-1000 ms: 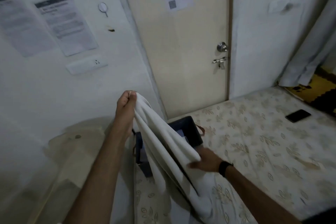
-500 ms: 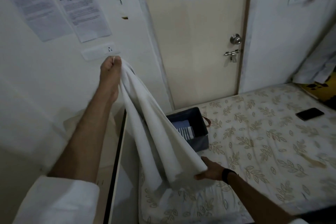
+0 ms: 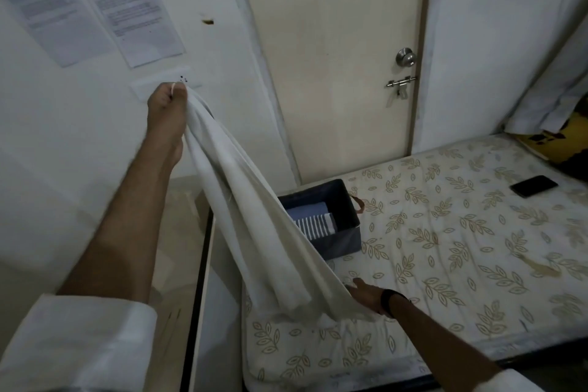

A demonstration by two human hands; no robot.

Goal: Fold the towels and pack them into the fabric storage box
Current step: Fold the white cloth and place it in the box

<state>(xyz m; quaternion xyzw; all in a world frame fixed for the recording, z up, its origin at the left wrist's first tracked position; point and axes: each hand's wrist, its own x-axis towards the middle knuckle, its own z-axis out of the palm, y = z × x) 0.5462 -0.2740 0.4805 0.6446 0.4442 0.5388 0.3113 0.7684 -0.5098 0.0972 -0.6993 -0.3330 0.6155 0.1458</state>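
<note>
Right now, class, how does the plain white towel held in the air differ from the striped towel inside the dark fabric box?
The plain white towel is unfolded, stretched between the left hand and right hand; the striped towel lies folded in the dark fabric box. The white towel is unpatterned and looks larger; the striped towel shows dark and light bands. Both are cloth.

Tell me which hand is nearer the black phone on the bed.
Right. The right hand grips the white towel low over the mattress, nearer the phone; the left hand pinches its raised far end.
</note>
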